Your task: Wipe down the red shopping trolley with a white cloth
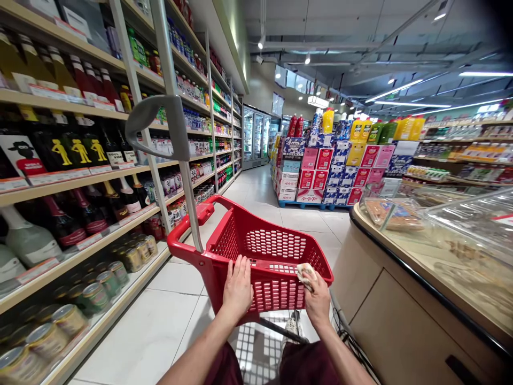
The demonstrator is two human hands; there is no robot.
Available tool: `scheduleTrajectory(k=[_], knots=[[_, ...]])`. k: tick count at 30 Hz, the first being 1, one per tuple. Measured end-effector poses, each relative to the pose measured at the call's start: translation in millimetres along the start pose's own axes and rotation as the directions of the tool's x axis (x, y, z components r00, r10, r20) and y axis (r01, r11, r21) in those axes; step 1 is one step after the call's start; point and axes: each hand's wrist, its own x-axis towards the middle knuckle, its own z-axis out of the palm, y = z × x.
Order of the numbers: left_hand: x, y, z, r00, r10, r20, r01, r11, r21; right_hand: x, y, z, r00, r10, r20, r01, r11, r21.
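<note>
A red plastic shopping basket cart point(276, 240) stands right in front of me, with perforated walls and a long grey handle point(186, 184) rising on its left. My left hand point(238, 286) lies flat against the near side of the basket, fingers stretched out and holding nothing. At the right end of the near rim, my right hand point(318, 297) grips a crumpled whitish cloth point(306, 275) and presses it on the rim. The inside of the basket shows no goods; its lower part is partly hidden by the near wall.
Shelves of bottles and cans point(88, 176) line the left side. Close on the right is a display counter point(401, 267) with clear covers, cables point(348, 337) on the floor beside it. Stacked drink cartons point(312, 171) stand ahead, and glass-door fridges point(256, 136) further back.
</note>
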Motion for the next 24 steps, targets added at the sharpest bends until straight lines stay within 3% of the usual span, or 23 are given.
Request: scheduleTrajectory(k=[6,9,15,20,24], knots=[[-0.6,-1.9,-0.1,1.0,0.018,0.005,-0.018,1.0,-0.011,13.4,32.4,-34.4,0.992,0.111,-0.065,-0.121,0.977,-0.175],[0.2,0.5,-0.2,1.0,-0.002,0.006,0.002,1.0,-0.007,12.6,30.5,-38.8,0.998,0.057,0.023,-0.05,0.97,-0.237],[-0.1,-0.4,-2.0,1.0,0.007,0.013,-0.006,1.0,-0.006,9.8,1.1,-10.4,0.984,-0.176,0.04,0.179,0.979,-0.099],[-1.0,-1.3,0.5,0.999,0.028,0.037,-0.027,1.0,-0.009,17.2,2.3,0.9,0.979,-0.177,0.102,0.181,0.983,-0.033],[-1.5,-9.1,-2.2,0.998,0.048,0.026,-0.048,0.999,-0.021,18.1,19.9,-15.5,0.953,-0.194,0.232,0.19,0.981,0.04]])
